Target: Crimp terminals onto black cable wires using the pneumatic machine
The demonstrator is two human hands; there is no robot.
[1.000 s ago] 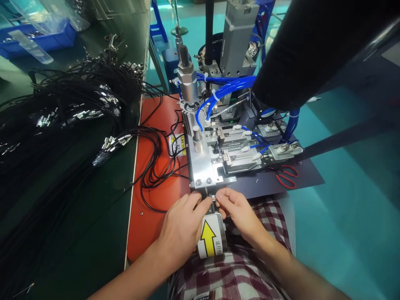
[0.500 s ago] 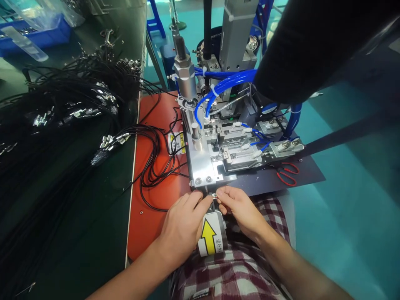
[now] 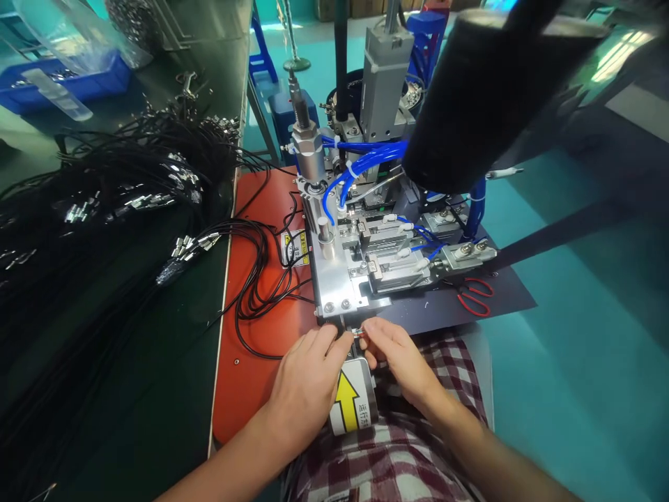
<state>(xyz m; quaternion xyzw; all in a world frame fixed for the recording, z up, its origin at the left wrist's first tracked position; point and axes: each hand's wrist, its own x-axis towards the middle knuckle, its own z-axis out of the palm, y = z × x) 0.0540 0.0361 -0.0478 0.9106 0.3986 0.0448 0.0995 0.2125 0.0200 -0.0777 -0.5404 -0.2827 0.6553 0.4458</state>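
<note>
A small silver cable connector with thin coloured wire ends sits between my two hands, at the front edge of the metal fixture. My left hand is closed, its thumb tip against the connector's left end; its other fingertips are curled by the fixture. From the right, my right hand pinches the wire end of the connector between thumb and fingers. A black cable runs over the red base and disappears behind my left hand. Just below the hands is a white label with a yellow arrow.
Bundles of black cables with silver ends lie on the dark table at left. A blue tray stands behind them. Red-handled scissors rest right of the fixture. A thick black tube hangs over the machine, among blue air hoses.
The camera view has tilted slightly, so the machine and tray sit lower and the black tube shows more of its top. Both hands keep their grip at the same spot.
</note>
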